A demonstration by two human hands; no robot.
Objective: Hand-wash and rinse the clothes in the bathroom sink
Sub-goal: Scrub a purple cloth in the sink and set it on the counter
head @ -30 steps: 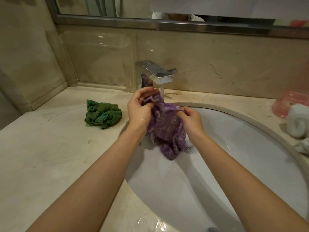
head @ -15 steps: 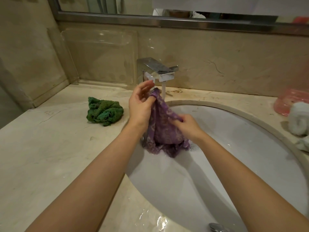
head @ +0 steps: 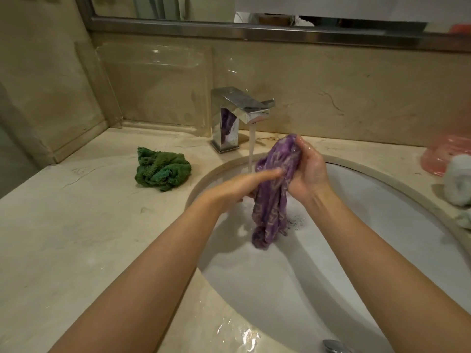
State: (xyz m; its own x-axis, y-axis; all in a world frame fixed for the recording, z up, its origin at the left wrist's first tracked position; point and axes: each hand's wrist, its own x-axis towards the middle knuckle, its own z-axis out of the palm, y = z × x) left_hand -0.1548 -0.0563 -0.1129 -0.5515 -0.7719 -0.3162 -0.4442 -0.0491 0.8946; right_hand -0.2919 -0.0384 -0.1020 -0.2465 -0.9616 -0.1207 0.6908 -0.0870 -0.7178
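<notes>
A wet purple patterned cloth [head: 274, 200] hangs over the white sink basin [head: 382, 225], just right of the water stream falling from the chrome faucet [head: 242, 110]. My right hand [head: 308, 171] grips the cloth's upper end with curled fingers. Straight fingers of my left hand [head: 244, 184] lie flat against the cloth's left side. A crumpled green cloth [head: 161, 169] sits on the marble counter [head: 76, 238] left of the sink.
A pink container [head: 438, 156] and a rolled white towel [head: 458, 182] stand on the counter at the right edge. A clear plastic panel [head: 158, 90] leans on the back wall. The drain stopper [head: 336, 346] shows at the bottom edge. Water pools on the counter near the basin's front.
My right hand rose from the cloth's lower part to grip its top, right of the stream. My left hand dropped from the top and now lies flat on the cloth's side.
</notes>
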